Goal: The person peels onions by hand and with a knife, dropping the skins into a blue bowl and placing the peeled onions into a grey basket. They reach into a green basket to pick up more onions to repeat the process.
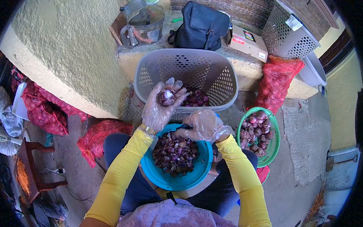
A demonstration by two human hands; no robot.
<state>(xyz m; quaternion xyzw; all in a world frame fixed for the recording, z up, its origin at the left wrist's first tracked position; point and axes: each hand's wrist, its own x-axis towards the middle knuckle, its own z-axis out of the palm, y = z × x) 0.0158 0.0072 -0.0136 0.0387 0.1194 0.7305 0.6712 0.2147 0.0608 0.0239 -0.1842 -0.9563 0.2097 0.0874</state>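
Observation:
A red onion [166, 97] with a pale, cut-looking patch rests in the upturned palm of my left hand [159, 108], its fingers partly curled around it. My right hand [203, 125], also in a clear plastic glove, is closed over the blue basin's far right rim. A bit of something dark shows by its fingers, but I cannot make out what it holds. Between my knees, the blue basin [176, 181] contains onion skins and trimmings [175, 155]. Beyond my hands stands a grey perforated laundry basket [187, 54] with several red onions [196, 98] at its bottom.
On my right, a green basket [273, 154] holds several onions; a red mesh sack [277, 83] stands behind it. More red sacks [104, 139] lie left. A black backpack [202, 26], cardboard box [248, 41] and clear pitcher [144, 22] sit on the ledge. A wooden stool [29, 168] lies left.

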